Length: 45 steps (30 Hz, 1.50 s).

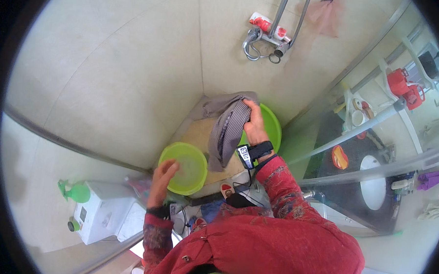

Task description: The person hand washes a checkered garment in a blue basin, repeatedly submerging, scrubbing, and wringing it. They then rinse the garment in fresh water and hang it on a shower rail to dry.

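My right hand [256, 124] grips a grey striped cloth garment [229, 128], which hangs in folds down to its left. Behind that wrist stands a large green basin [274, 126], partly hidden by my arm and the cloth. At the near left of the cloth, a smaller yellow-green basin [200, 185] holds cloudy water. My left hand [163, 180] is above this basin's left edge, with nothing in it and its fingers apart; I cannot tell whether it touches the rim.
A glass screen [350, 175] closes off the right side, with a washbasin [372, 182] beyond it. A shower fitting [254, 46] carries a red-and-white bottle [268, 26] on the far wall. At left, a green spray bottle [75, 192] sits on a white toilet tank [102, 205].
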Motion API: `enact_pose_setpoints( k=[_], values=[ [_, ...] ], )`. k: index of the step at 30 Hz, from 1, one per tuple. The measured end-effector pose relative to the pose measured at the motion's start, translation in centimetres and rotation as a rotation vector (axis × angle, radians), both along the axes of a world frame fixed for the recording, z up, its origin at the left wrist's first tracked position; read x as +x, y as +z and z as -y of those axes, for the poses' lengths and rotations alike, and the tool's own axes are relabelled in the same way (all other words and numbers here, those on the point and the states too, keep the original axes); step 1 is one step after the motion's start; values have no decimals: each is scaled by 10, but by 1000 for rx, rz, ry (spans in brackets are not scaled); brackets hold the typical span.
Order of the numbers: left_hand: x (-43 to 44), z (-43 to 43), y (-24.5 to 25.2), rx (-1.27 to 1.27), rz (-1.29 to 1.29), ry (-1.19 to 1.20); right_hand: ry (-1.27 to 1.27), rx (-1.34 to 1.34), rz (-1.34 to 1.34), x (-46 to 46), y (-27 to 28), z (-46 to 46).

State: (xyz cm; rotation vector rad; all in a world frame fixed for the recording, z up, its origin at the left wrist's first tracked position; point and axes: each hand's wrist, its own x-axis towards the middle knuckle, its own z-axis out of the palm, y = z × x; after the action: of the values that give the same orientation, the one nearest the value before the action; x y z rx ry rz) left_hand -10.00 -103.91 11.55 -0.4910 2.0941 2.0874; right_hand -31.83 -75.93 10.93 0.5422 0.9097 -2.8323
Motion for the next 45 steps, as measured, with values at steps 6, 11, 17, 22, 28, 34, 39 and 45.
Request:
enact_pose_setpoints(
  k=[6,11,17,22,28,34,39,45],
  values=[
    [14,2,-4,19,131,-26,-146,-124,-59,-72,39,-62],
    [-4,8,-12,-31,122,31,-226,-29,-64,-125,80,-100],
    [1,0,-23,-6,200,108,-147,195,-480,-193,81,-126],
    [5,-13,-28,-4,246,104,-288,1264,-862,-231,83,-153],
    [10,-27,-25,32,270,181,217,1274,-235,-257,128,-164],
    [14,-38,-24,30,288,225,63,2079,-317,-268,121,-185],
    [20,-41,-29,43,286,241,55,1519,-237,-253,76,-205],
    [11,-43,-32,36,264,198,189,1109,-110,-215,49,-189]
  ],
)
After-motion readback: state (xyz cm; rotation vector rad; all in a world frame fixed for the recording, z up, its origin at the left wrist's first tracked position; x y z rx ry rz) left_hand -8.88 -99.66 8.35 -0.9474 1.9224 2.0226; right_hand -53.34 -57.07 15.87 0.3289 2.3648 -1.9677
